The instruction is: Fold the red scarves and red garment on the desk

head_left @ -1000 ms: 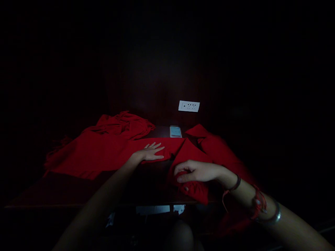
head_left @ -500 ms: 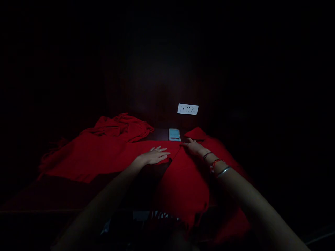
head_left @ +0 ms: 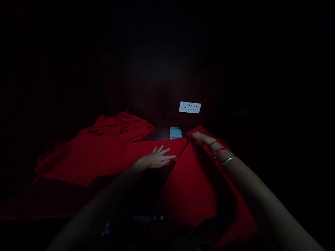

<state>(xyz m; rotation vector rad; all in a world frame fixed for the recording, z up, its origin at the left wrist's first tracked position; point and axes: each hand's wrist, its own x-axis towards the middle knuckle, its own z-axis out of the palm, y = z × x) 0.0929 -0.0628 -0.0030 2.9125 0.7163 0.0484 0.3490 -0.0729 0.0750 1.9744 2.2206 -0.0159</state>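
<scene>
A long red fringed scarf (head_left: 104, 157) stretches across a dark tabletop, with one part hanging over the front edge at the right. Flat on the cloth near the middle lies my left hand (head_left: 156, 158), its fingers spread and a ring on one of them. My right hand (head_left: 199, 138) has its fingers closed on a fold of the scarf near the back right. Bracelets circle that wrist. The right-hand part of the scarf slants down toward me in a wide panel.
Bunched red cloth (head_left: 123, 125) with fringe lies at the back left. A phone with a lit screen (head_left: 175, 133) lies behind the scarf. Above it, a white socket plate (head_left: 190, 107) is set in the dark wall. Pale shapes under the table edge are too dim to name.
My right hand has closed on the scarf and moved slightly right, pulling the fold along. The hanging panel has shifted with it. My left hand stays on the cloth, fingers spread wider.
</scene>
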